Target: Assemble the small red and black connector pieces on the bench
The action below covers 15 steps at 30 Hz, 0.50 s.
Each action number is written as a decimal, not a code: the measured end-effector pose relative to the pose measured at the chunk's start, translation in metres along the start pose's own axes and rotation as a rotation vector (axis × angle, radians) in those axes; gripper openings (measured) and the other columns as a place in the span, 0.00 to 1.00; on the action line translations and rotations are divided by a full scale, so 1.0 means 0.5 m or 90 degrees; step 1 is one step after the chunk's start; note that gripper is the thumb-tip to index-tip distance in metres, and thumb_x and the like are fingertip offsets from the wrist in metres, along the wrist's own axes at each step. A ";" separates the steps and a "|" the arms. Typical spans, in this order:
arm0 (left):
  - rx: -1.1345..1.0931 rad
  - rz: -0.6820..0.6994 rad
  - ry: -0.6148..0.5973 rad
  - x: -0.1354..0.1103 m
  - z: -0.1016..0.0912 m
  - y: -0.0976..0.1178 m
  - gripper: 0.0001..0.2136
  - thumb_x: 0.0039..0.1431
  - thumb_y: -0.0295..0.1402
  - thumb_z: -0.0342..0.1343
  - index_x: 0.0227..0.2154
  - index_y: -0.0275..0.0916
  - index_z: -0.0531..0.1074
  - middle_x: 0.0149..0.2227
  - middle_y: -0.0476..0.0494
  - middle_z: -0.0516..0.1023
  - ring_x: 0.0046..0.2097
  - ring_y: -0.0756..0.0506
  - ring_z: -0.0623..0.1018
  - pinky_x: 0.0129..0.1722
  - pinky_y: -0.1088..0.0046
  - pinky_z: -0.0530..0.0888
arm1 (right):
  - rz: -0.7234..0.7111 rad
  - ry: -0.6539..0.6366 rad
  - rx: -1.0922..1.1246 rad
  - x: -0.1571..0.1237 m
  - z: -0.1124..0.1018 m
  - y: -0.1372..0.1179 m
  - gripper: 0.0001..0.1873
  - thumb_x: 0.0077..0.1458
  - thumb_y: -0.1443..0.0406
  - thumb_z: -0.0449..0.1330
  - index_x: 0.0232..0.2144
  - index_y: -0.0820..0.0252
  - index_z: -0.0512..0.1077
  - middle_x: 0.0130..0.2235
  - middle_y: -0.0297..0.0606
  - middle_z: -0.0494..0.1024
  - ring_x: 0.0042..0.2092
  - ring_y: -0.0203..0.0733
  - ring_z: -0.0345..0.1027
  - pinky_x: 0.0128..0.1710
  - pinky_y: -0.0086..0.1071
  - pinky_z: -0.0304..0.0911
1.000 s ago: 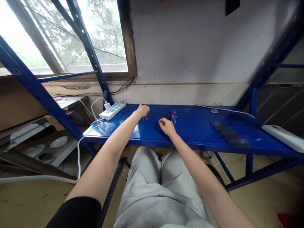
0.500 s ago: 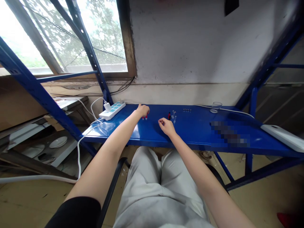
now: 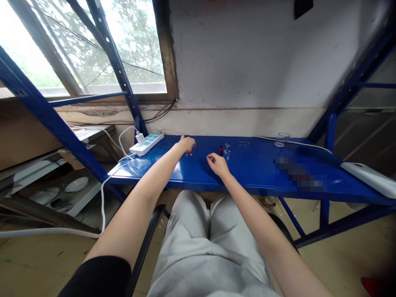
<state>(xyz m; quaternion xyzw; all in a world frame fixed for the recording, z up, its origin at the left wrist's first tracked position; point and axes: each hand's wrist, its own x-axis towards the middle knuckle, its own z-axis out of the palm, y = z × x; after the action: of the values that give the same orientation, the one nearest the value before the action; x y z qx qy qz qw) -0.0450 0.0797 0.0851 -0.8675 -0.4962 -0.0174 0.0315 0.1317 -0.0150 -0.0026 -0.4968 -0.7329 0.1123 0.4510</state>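
My left hand point(image 3: 186, 144) reaches to the back left of the blue table, its fingers bent down and closed. A bit of red shows at its fingertips, and small red pieces with whitish ends point(image 3: 189, 154) sit just below the hand, partly covered by it. My right hand point(image 3: 218, 163) rests low over the middle of the table with its fingers curled together; whatever may be in them is hidden. Just beyond it stand a small red and black piece point(image 3: 220, 150) and several small clear tubes point(image 3: 227, 153).
A row of tiny pieces point(image 3: 244, 143) lies at the table's back, left of a clear cup point(image 3: 281, 139). A white power strip point(image 3: 147, 144) with cables occupies the left end. Blurred dark object point(image 3: 298, 175) and white slab point(image 3: 371, 179) lie right. Blue posts point(image 3: 114, 53) frame the table point(image 3: 247, 173).
Both hands keep nearly the same place and pose. The whole view has shifted very slightly; nothing on the table has visibly moved.
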 end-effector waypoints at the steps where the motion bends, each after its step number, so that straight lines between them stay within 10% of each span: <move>1: -0.008 -0.001 0.002 0.000 0.000 0.000 0.08 0.38 0.22 0.59 0.25 0.39 0.75 0.29 0.43 0.77 0.40 0.42 0.73 0.51 0.59 0.56 | 0.001 -0.001 0.000 0.000 0.001 0.001 0.11 0.53 0.61 0.49 0.32 0.58 0.70 0.25 0.35 0.72 0.25 0.36 0.63 0.26 0.28 0.53; 7: -0.018 -0.008 0.007 -0.003 -0.011 0.011 0.09 0.43 0.29 0.60 0.31 0.38 0.75 0.36 0.39 0.77 0.44 0.39 0.73 0.50 0.58 0.58 | -0.001 0.059 0.047 -0.006 -0.004 -0.016 0.13 0.54 0.58 0.49 0.32 0.58 0.69 0.26 0.36 0.71 0.25 0.36 0.62 0.26 0.28 0.55; 15: -0.078 0.149 0.149 -0.035 0.004 0.110 0.17 0.57 0.34 0.46 0.49 0.39 0.68 0.50 0.39 0.71 0.51 0.39 0.68 0.50 0.60 0.60 | 0.105 0.372 0.141 -0.010 -0.068 -0.011 0.13 0.55 0.56 0.48 0.27 0.59 0.63 0.23 0.34 0.63 0.25 0.35 0.57 0.26 0.29 0.55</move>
<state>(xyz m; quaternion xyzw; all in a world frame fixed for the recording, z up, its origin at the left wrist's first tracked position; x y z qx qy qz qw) -0.0065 0.0371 0.0802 -0.9117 -0.3827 -0.1449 0.0378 0.1549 -0.0314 0.0176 -0.5140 -0.5128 0.0801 0.6830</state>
